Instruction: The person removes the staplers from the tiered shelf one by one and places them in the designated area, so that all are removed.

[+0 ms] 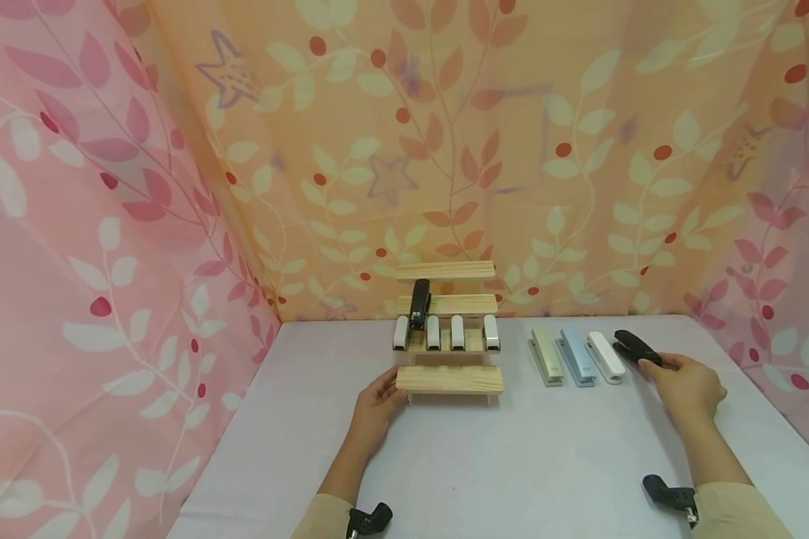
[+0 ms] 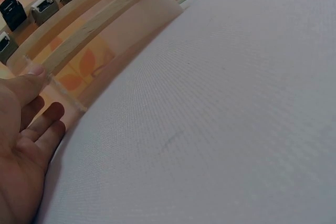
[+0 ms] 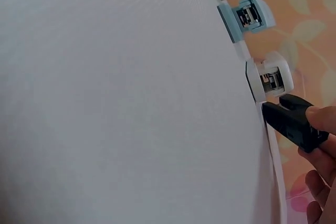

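A tiered rack with wooden shelves and clear side supports stands on the white table. My left hand grips the left end of its lowest shelf, thumb at the corner in the left wrist view. On the tier above, several white-topped staplers sit in a row, and a larger black stapler stands among them near the left. My right hand holds another black stapler by its near end, thumb on one side and fingers on the other. Its far end points toward a white stapler beside it.
Left of the white stapler lie a light blue stapler and a pale green stapler, side by side. Floral curtains hang behind and on both sides of the white tabletop.
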Tool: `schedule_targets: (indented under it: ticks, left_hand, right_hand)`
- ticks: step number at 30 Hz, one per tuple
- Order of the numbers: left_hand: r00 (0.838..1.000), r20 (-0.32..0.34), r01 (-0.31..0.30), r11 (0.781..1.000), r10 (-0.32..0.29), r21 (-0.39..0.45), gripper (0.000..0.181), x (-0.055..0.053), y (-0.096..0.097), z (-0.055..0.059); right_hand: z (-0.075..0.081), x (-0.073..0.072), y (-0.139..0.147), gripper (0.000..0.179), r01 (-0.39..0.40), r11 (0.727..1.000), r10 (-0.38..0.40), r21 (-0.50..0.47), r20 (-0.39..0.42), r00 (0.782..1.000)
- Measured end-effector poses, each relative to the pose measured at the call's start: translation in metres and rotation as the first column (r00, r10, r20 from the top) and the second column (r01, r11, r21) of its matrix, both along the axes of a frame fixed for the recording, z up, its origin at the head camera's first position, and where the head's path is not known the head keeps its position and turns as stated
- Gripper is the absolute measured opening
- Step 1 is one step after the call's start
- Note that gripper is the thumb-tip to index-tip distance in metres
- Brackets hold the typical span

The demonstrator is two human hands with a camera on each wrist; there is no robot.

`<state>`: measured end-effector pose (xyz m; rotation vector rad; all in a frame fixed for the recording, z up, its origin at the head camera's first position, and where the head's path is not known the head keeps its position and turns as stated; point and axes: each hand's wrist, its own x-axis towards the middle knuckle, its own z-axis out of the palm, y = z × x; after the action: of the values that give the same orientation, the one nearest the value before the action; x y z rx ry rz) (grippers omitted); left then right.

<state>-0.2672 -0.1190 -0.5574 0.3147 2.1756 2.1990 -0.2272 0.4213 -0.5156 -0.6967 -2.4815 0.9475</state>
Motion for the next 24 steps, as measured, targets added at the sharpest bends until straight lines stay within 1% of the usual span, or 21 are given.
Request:
schedule_targets:
  ticks: [5, 11, 15, 24]
  left_hand:
    - [1.0, 0.004, 0.009, 1.0, -0.01, 0.015, 0.061, -0.001, 0.0, -0.001]
    - [1.0, 0.002, 0.021, 0.999, -0.021, 0.03, 0.061, -0.001, 0.0, -0.002]
    - [1.0, 0.001, 0.021, 0.999, -0.021, 0.034, 0.061, -0.001, 0.0, -0.002]
    - [0.999, -0.009, 0.031, 0.999, -0.03, 0.037, 0.061, -0.001, 0.0, 0.0]
  right_hand:
    - [-0.003, 0.002, 0.002, 0.06, -0.043, 0.999, 0.043, 0.002, 0.058, 0.997]
    - [-0.003, 0.004, 0.004, 0.061, -0.067, 0.998, 0.065, 0.013, 0.113, 0.991]
    - [-0.004, 0.005, 0.004, 0.059, -0.086, 0.996, 0.082, 0.03, 0.12, 0.989]
    - [-0.012, 0.007, 0.006, 0.056, -0.103, 0.993, 0.096, 0.058, 0.111, 0.989]
